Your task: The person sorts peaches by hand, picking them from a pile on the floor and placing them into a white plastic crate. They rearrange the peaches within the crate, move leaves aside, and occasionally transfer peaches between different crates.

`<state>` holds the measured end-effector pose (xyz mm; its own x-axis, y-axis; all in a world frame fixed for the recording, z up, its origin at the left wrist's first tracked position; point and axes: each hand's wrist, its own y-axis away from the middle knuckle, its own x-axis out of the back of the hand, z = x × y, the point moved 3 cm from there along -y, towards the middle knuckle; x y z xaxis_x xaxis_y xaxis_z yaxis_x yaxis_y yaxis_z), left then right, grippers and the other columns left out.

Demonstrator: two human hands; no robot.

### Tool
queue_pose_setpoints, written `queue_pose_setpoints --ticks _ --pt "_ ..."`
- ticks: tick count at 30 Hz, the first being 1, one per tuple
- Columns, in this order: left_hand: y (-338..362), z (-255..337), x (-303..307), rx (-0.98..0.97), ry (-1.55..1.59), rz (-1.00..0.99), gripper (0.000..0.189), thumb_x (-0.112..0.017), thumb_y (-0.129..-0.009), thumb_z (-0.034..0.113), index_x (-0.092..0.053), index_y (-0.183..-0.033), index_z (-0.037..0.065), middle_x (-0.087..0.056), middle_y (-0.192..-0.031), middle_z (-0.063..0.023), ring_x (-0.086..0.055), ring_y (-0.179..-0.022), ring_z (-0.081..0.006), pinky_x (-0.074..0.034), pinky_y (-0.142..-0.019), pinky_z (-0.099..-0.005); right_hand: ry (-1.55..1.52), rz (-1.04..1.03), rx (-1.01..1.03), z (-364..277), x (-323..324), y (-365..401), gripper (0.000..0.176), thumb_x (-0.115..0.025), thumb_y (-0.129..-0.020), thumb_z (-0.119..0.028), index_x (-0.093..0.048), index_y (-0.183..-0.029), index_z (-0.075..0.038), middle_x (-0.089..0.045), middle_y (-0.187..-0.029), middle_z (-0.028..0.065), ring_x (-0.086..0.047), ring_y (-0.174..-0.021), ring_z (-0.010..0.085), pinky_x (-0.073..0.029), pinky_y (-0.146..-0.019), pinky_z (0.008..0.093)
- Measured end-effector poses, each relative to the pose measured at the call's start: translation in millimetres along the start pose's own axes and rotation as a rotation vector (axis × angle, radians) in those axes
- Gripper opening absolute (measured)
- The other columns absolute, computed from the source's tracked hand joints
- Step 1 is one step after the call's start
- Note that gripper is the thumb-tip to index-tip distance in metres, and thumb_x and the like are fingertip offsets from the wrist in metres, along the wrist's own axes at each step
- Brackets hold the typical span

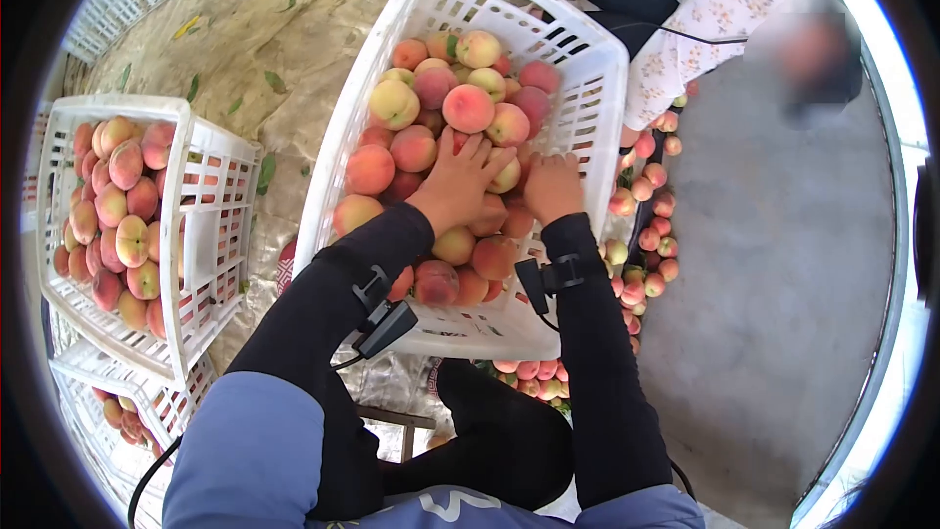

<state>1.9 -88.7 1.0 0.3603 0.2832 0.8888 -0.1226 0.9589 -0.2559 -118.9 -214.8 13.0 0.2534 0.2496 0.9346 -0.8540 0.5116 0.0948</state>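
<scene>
A white slatted plastic crate (328, 171) stands tilted in front of me, partly filled with peaches (468, 109) in red and yellow. My left hand (455, 184) lies on the peaches near the middle, its fingers spread over the fruit. Close to the crate's right wall, my right hand (554, 186) reaches down with bent fingers. Its fingertips are hidden, and whatever they grip among the fruit does not show. Both forearms wear black sleeves with a small strapped-on device at each wrist.
At left, another white crate (176, 235) full of peaches rests on a lower crate (127, 382) that also holds peaches. Loose peaches (651, 206) line the right side beside a grey surface (774, 264). A person in a floral sleeve (700, 15) sits at upper right.
</scene>
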Motion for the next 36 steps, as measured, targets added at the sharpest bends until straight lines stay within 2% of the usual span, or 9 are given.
queue_pose_setpoints --ticks 6,10,14,16,19,25,29,32,36 --pt "6 3 -11 0.005 -0.132 0.089 0.086 -0.061 -0.08 0.06 -0.04 -0.148 0.013 -0.05 -0.139 -0.016 -0.039 -0.135 -0.0349 -0.019 -0.111 -0.065 -0.015 0.125 0.104 16 -11 -15 0.021 -0.05 -0.088 -0.02 -0.066 -0.094 -0.008 -0.069 -0.093 0.0115 -0.059 -0.099 0.028 -0.036 -0.094 0.0469" --pt "5 2 -6 -0.007 -0.083 0.011 0.086 -0.059 -0.081 0.062 -0.04 -0.148 0.011 -0.052 -0.137 -0.0166 -0.04 -0.134 -0.0335 -0.02 -0.111 -0.0643 -0.728 0.166 -0.244 18 15 -35 0.027 -0.048 -0.093 -0.031 -0.065 -0.095 -0.009 -0.067 -0.099 0.0174 -0.062 -0.097 0.0392 -0.048 -0.082 0.051" --pt "6 2 -5 -0.001 -0.098 0.008 0.085 -0.056 -0.083 0.062 -0.039 -0.149 0.01 -0.053 -0.136 -0.0165 -0.039 -0.134 -0.034 -0.021 -0.11 -0.064 -0.586 -0.336 -0.084 3 66 8 0.033 -0.054 -0.09 -0.036 -0.06 -0.102 -0.006 -0.069 -0.097 0.0161 -0.065 -0.088 0.0403 -0.051 -0.077 0.0503" --pt "6 3 -5 0.015 -0.077 0.007 0.087 -0.06 -0.081 0.06 -0.037 -0.149 0.01 -0.051 -0.137 -0.016 -0.039 -0.135 -0.034 -0.023 -0.109 -0.0633 -0.637 -0.384 0.092 -14 68 47 0.045 -0.062 -0.084 -0.042 -0.057 -0.106 -0.003 -0.07 -0.09 0.0177 -0.067 -0.081 0.0408 -0.053 -0.073 0.0496" --pt "5 4 -6 0.016 -0.063 0.004 0.09 -0.064 -0.08 0.059 -0.034 -0.15 0.01 -0.049 -0.138 -0.0157 -0.038 -0.135 -0.0344 -0.025 -0.109 -0.0625 -0.552 -0.569 0.0 -45 51 79 0.058 -0.069 -0.076 -0.045 -0.054 -0.11 -0.001 -0.069 -0.086 0.0206 -0.068 -0.079 0.0405 -0.053 -0.069 0.0495" --pt "5 9 -3 0.014 -0.121 -0.05 0.091 -0.061 -0.082 0.061 -0.032 -0.151 0.009 -0.046 -0.142 -0.016 -0.036 -0.137 -0.0344 -0.025 -0.108 -0.0629 -0.879 -0.577 -0.09 -33 21 69 0.065 -0.071 -0.071 -0.044 -0.057 -0.112 0.004 -0.069 -0.091 0.0247 -0.069 -0.088 0.0396 -0.055 -0.076 0.0465" --pt "7 11 -3 0.014 -0.144 -0.055 0.09 -0.062 -0.083 0.059 -0.033 -0.151 0.009 -0.042 -0.146 -0.016 -0.035 -0.139 -0.0338 -0.025 -0.108 -0.0643 -0.707 -0.721 -0.14 -40 31 70 0.064 -0.071 -0.073 -0.043 -0.057 -0.118 0.001 -0.068 -0.094 0.0235 -0.068 -0.087 0.0389 -0.053 -0.076 0.0438" --pt "6 13 -6 0.022 -0.133 -0.048 0.086 -0.06 -0.083 0.058 -0.034 -0.151 0.01 -0.04 -0.149 -0.0162 -0.033 -0.14 -0.0351 -0.024 -0.108 -0.0663 -0.904 -0.583 -0.163 -41 8 78 0.052 -0.066 -0.074 -0.045 -0.067 -0.102 -0.001 -0.07 -0.093 0.0252 -0.068 -0.093 0.0404 -0.054 -0.082 0.0461" --pt "6 5 -7 0.048 -0.017 -0.116 0.082 -0.059 -0.084 0.053 -0.036 -0.15 0.01 -0.035 -0.153 -0.0161 -0.028 -0.144 -0.036 -0.02 -0.11 -0.0682 -0.806 -0.572 -0.314 -44 31 81 0.052 -0.063 -0.076 -0.049 -0.068 -0.104 -0.005 -0.07 -0.094 0.0236 -0.068 -0.094 0.0397 -0.054 -0.082 0.0456"
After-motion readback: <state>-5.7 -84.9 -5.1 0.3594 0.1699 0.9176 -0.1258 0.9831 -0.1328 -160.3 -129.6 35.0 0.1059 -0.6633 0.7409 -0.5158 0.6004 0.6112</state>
